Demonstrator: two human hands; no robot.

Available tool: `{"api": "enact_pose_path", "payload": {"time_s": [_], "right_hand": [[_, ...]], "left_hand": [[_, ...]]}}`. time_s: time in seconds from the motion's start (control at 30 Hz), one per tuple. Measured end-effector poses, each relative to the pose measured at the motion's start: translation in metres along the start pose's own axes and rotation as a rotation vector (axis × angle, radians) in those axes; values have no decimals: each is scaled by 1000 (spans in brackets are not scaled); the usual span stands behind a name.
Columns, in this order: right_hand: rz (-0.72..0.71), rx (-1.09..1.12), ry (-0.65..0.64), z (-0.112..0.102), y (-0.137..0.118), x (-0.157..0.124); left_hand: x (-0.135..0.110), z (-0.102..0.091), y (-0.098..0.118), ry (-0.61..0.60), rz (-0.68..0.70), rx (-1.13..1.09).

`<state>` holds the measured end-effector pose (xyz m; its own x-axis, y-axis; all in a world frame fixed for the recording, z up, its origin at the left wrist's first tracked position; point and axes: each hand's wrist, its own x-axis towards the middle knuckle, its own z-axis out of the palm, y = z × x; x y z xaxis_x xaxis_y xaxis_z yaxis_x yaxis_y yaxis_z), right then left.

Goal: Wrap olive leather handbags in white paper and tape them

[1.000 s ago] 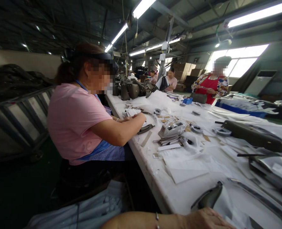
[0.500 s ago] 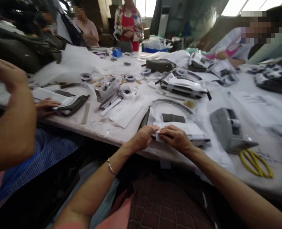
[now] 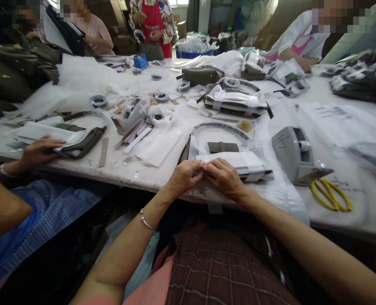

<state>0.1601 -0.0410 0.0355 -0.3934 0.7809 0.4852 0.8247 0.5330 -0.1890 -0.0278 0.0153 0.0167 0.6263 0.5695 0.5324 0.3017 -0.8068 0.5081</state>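
My left hand [image 3: 185,174] and my right hand [image 3: 225,175] meet at the table's front edge, fingers bent and tips pinched close together. They grip the left end of a white paper [image 3: 247,159], though the fingers hide most of the held part. That paper lies across an olive-green handbag [image 3: 222,147] lying on the table. Behind the bag, its strap [image 3: 221,125] arches in a wrapped curve. Right of my hands stand a grey tape dispenser [image 3: 291,154] and yellow-handled scissors [image 3: 330,195].
At left, a co-worker's hand [image 3: 40,152] rests on another paper-covered bag [image 3: 86,142]. White sheets [image 3: 159,146], tape rolls [image 3: 98,101] and a second tape dispenser [image 3: 132,116] lie between. A wrapped bag [image 3: 235,101] sits farther back. Other people stand or sit around the table [image 3: 137,173].
My fingertips have drawn closer together at the paper's end, and my right hand is more curled. The co-worker's raised arm at left has come down. The view has tilted down slightly.
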Motion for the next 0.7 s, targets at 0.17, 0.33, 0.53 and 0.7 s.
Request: {"api": "enact_pose_path", "payload": {"time_s": [0.17,0.33,0.53,0.7], "right_hand": [[-87,200,39,-31,-5,-46],[-122,17,-226,-20,-11,-103],[-114,89,-21,6,-21,-83],[-214,196,125,18,-25,-73]], "left_hand": [[-3,2,-8,-14,119,55],[-3,3,-7,0,107,54],[-7,7,-7,39,128,130],[-8,14,-15,-36,200,284]]}}
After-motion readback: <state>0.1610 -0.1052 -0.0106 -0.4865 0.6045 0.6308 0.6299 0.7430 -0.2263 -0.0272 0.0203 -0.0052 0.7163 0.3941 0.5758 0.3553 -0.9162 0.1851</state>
